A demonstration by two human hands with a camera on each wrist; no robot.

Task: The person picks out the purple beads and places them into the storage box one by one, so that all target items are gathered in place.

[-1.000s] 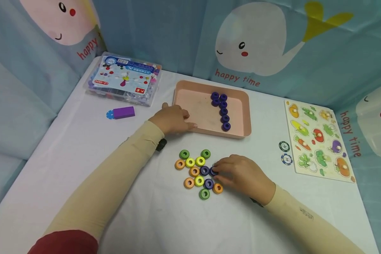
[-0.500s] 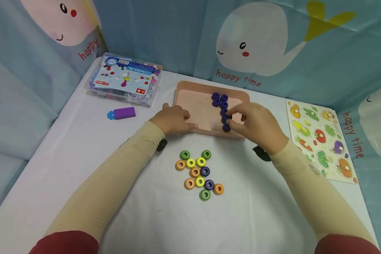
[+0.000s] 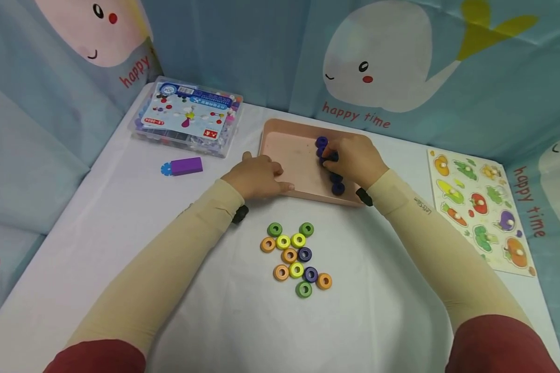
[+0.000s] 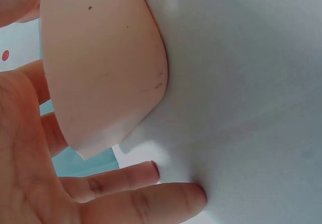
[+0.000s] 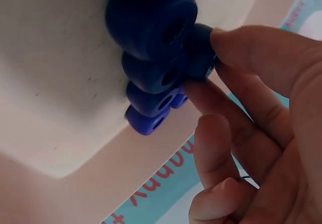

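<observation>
My right hand point(image 3: 354, 159) reaches over the pink tray point(image 3: 291, 145), thumb and fingertips pinching a dark blue ring bead point(image 5: 201, 53). That bead touches a row of similar blue beads point(image 5: 151, 25) standing in the tray; the hand hides part of the row in the head view. At the tray's front left corner, my left hand point(image 3: 255, 177) holds the tray wall point(image 4: 103, 73) between thumb and fingers, with two fingers lying outside it. Nearer me on the white table lies a cluster of orange, yellow, green and dark blue ring beads point(image 3: 296, 269).
A clear box of small parts point(image 3: 186, 116) stands at the back left. Before it lies a purple block point(image 3: 186, 166) with a blue toothed disc point(image 3: 166, 169). A vegetable puzzle board point(image 3: 483, 212) lies at the right. Printed curtains point(image 3: 280, 57) border the table.
My right hand has gone from the bead cluster to the tray, taking a dark blue bead from the cluster's right side, then farther back along the row. The left hand stays at the corner.
</observation>
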